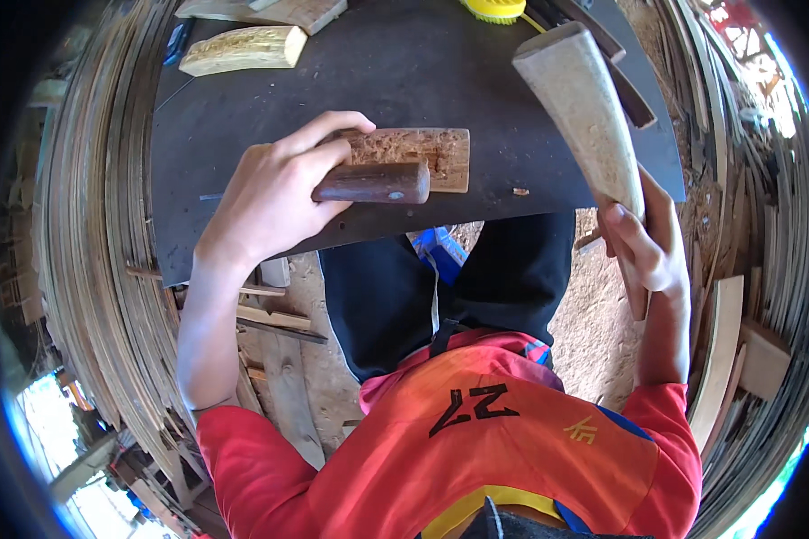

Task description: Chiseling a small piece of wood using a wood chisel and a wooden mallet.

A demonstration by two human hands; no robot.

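Note:
My left hand (283, 184) is closed around a tool's dark, round wooden handle (386, 183), whose butt points right. Any working end of that tool is hidden by the hand. Behind the handle lies a brown wooden block (440, 160) with a rough, chipped top, close to the table's near edge; my left fingers reach over its left end. On the right, my right hand (643, 238) grips a pale wooden mallet (580, 108) by its narrow end. The mallet's thick end is raised, pointing away from me, apart from the block and handle.
The dark table (404, 81) carries a pale wood piece (243, 50) at far left, a yellow brush (496, 9) at the back and a wood chip (520, 191). Long stacked boards (90, 234) flank the left side, with more boards (768, 269) on the right. Wood scraps (279, 319) litter the floor.

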